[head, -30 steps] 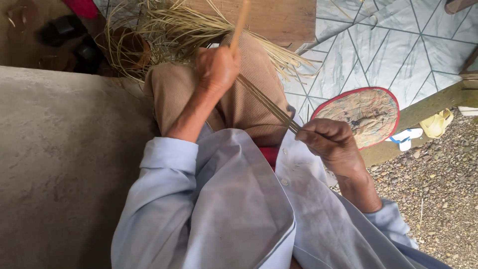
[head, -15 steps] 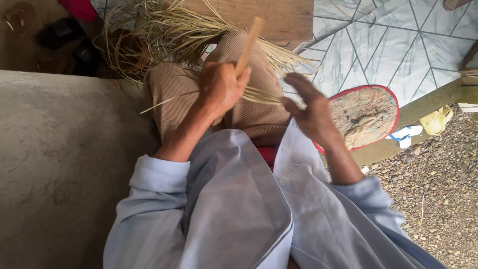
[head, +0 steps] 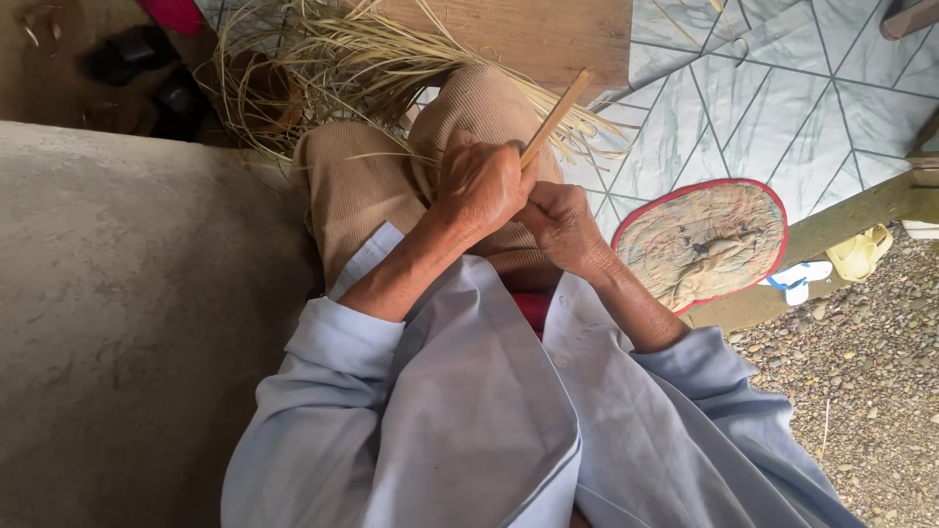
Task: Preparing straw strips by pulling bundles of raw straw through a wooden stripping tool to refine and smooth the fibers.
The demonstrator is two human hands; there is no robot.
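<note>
My left hand is closed around a flat tan stick that points up and to the right over my knees. Pressed against it from the right, my right hand has its fingers curled at the stick's lower end; whether it pinches a straw strand there I cannot tell. Both hands rest over my lap in tan ribbed trousers. A loose heap of pale dry straw strands spreads just beyond my knees.
A grey concrete surface fills the left. A round woven fan with a red rim lies on the patterned tile floor. Gravel, a sandal and a yellow object lie right. A wooden board sits ahead.
My right hand has come in from the right and closed against my left hand at the stick. The stick tilted further to the right and the hands dropped toward my lap.
</note>
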